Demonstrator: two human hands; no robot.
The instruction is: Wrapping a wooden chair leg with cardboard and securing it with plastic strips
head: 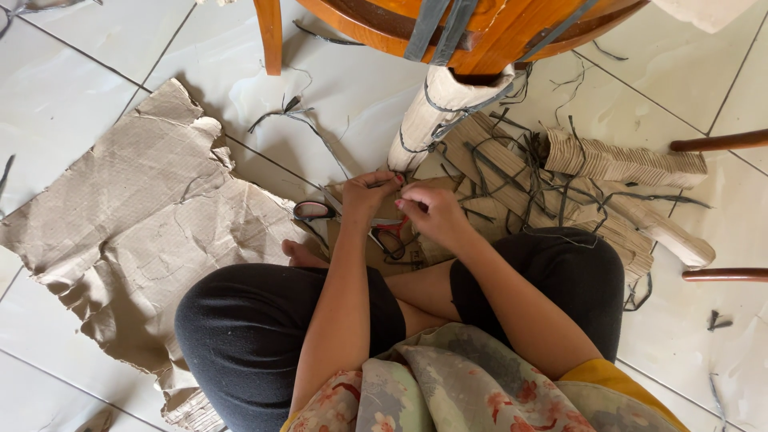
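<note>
The left hand (366, 194) and right hand (430, 211) meet fingertip to fingertip, pinching a thin dark strap (398, 185) between them, just beyond the red-handled metal scissors (352, 218) on brown cardboard (144, 216).

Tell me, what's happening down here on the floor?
A person sits cross-legged on the tiled floor. The left hand and right hand meet over a thin dark strip, pinching it between them. Red-handled scissors lie beside the knee. Torn cardboard lies to one side; a wrapped chair leg and tangled strips are ahead.
</note>
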